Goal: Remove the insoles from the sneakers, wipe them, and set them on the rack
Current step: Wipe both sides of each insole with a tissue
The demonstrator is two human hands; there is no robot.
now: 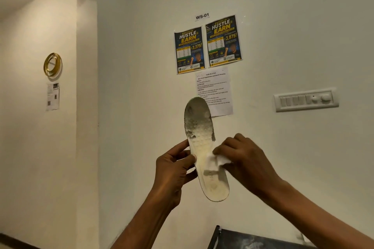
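The left hand [174, 164] grips the worn, off-white foam insole [204, 147], held upright before the wall. A crumpled white wipe [217, 160] is pinched by the right hand [245, 157] against its middle. Wiping is judged in hand; the soiled upper end remains.

Left grip [172, 170] and right grip [245, 157] — bare, as are both slender forearms [307, 206] (wrists too).

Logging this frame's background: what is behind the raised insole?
Behind the top of the insole hangs a task sheet on the wall; its lower left corner and line starts are covered. The left hand holds the insole; the right hand holds a white wipe against it.
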